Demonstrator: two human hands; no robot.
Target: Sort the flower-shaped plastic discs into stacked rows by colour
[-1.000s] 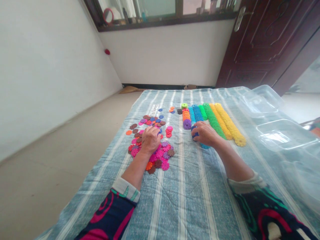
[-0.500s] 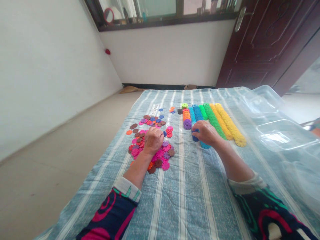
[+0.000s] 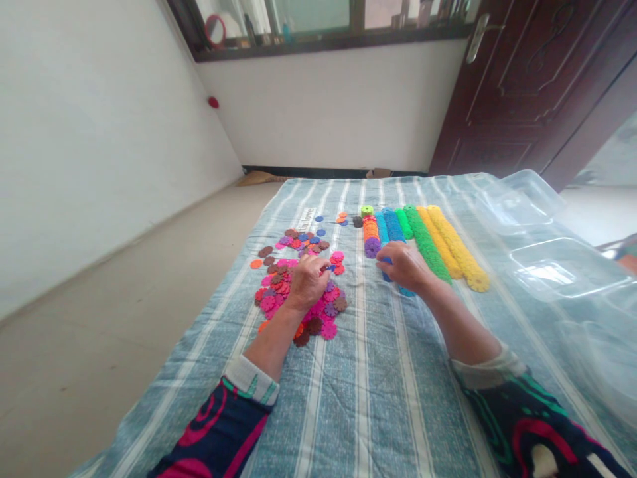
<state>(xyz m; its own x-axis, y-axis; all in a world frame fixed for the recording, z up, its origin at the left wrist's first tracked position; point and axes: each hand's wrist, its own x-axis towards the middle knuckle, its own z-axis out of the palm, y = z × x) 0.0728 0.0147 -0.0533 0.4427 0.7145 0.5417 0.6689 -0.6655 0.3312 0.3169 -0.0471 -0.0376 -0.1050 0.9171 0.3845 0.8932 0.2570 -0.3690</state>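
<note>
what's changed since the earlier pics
The left hand has moved a little to the right over the loose discs, and a blue disc now sticks out at its fingertips. The right hand has shifted slightly left, near the blue rows; whether it let go of anything can't be told. The yellow row and clear containers stayed put.

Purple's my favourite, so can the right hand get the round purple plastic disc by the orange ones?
Probably yes. The right hand is close beside the purple disc, and nothing seems in between, though its fingers are at the blue plastic discs.
</note>
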